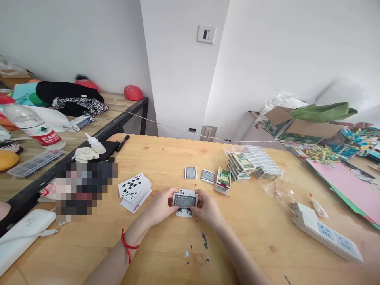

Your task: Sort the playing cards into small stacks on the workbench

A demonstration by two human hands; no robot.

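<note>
My left hand [163, 206] and my right hand [208, 206] pinch the two short ends of a playing card [185, 200], its patterned grey back facing up. Crosswise beneath it lies a face-up ten of spades [184, 214], showing above and below the held card. To the left sits a loose fan of face-up playing cards [135, 189]. Beyond my hands two small piles of face-down cards [190, 172] rest on the wood, and a green-and-white card box [223, 179] stands to their right.
Stacked card boxes [240, 164] and a wrapped block of boxes [263, 160] are at the back right. A white power strip [326, 233] and a small glue bottle [319, 206] lie on the right. A white power bank [26, 233] is at the left edge.
</note>
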